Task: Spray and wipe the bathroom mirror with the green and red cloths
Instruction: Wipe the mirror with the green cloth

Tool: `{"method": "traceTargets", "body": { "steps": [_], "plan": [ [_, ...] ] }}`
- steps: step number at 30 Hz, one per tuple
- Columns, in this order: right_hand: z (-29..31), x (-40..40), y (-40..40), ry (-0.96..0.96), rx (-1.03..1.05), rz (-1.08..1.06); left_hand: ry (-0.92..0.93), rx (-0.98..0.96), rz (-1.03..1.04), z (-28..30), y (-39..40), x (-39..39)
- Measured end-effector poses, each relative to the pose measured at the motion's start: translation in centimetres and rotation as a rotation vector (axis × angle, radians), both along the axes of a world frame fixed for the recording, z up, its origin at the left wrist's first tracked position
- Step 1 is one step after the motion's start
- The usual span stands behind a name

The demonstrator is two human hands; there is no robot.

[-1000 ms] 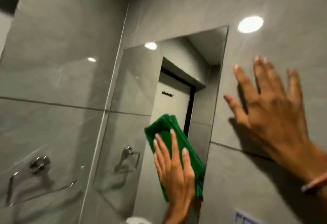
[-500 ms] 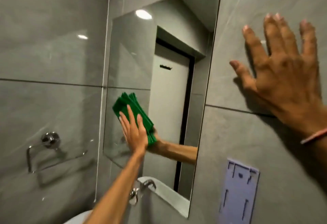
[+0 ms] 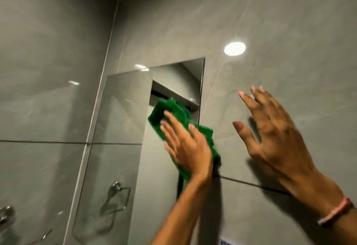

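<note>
In the head view, a folded green microfibre cloth (image 3: 180, 126) is pressed flat against the frameless rectangular wall mirror (image 3: 125, 128) by the left hand (image 3: 188, 148). The fingers (image 3: 172, 118) of that hand are stretched out and spread over the cloth rather than curled round it, so the cloth is pinned under the palm, not pinched. The cloth lies at the mirror's right edge, about halfway up, with its lower right corner overlapping onto the grey glossy tiled wall (image 3: 270, 32). The right hand (image 3: 274, 134) is held wide open, fingers splayed, flat on or just off the tiled wall to the right of the mirror; contact cannot be told for certain. Nothing is held in it. A pink braided wristband (image 3: 336, 212) is worn on the right wrist. No legible writing is seen. A chrome towel ring (image 3: 5, 217) is mounted on the wall left of the mirror, low down.
</note>
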State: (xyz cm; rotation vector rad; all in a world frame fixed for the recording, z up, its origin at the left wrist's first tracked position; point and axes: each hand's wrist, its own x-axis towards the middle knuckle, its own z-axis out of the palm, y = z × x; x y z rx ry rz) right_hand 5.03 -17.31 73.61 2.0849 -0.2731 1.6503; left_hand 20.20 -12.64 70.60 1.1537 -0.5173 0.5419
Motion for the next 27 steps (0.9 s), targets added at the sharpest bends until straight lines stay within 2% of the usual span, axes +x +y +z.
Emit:
{"method": "traceTargets", "body": {
  "steps": [2, 4, 6, 8, 11, 14, 15, 17, 19, 21, 23, 25, 27],
  "plan": [
    [1.4, -0.6, 0.2, -0.034, 0.157, 0.217, -0.2, -0.021, 0.0, 7.6, 0.2, -0.4],
    [4.0, -1.0, 1.2, -0.119, 0.38, 0.534, -0.42, -0.022, -0.049, 13.1, 0.6, -1.6],
    [7.1, -1.7, 2.6, -0.236, 0.609, 0.863, -0.695, 0.028, -0.093, 16.2, 0.7, -3.3],
    [9.7, -3.0, 4.1, -0.328, 0.79, 1.09, -0.926, 0.087, -0.106, 17.3, 0.3, -4.6],
    [11.7, -5.2, 5.4, -0.452, 0.908, 1.212, -1.195, 0.122, -0.146, 16.4, -0.3, -6.3],
    [10.9, -7.2, 5.6, -0.65, 0.905, 1.16, -1.363, 0.129, -0.151, 13.8, 0.2, -8.0],
    [10.2, -7.8, 5.6, -0.713, 0.894, 1.133, -1.354, 0.127, -0.159, 12.7, 0.6, -8.4],
    [8.5, -9.3, 5.7, -0.777, 0.867, 1.145, -1.216, 0.117, -0.256, 10.2, 1.8, -9.4],
    [6.3, -11.0, 5.8, -0.793, 0.818, 1.154, -0.958, 0.121, -0.521, 7.4, 3.2, -10.2],
    [3.4, -12.7, 6.1, -0.807, 0.797, 1.137, -0.718, 0.172, -0.878, 4.4, 4.3, -10.6],
    [0.2, -14.0, 6.6, -0.842, 0.789, 1.107, -0.58, 0.272, -1.188, 0.8, 4.6, -10.5],
    [-3.8, -15.4, 6.7, -0.889, 0.811, 1.022, -0.448, 0.322, -1.417, -3.6, 4.6, -11.1],
    [-8.9, -17.4, 7.1, -0.934, 0.835, 0.903, -0.25, 0.281, -1.563, -8.8, 5.1, -12.4]
  ]
}}
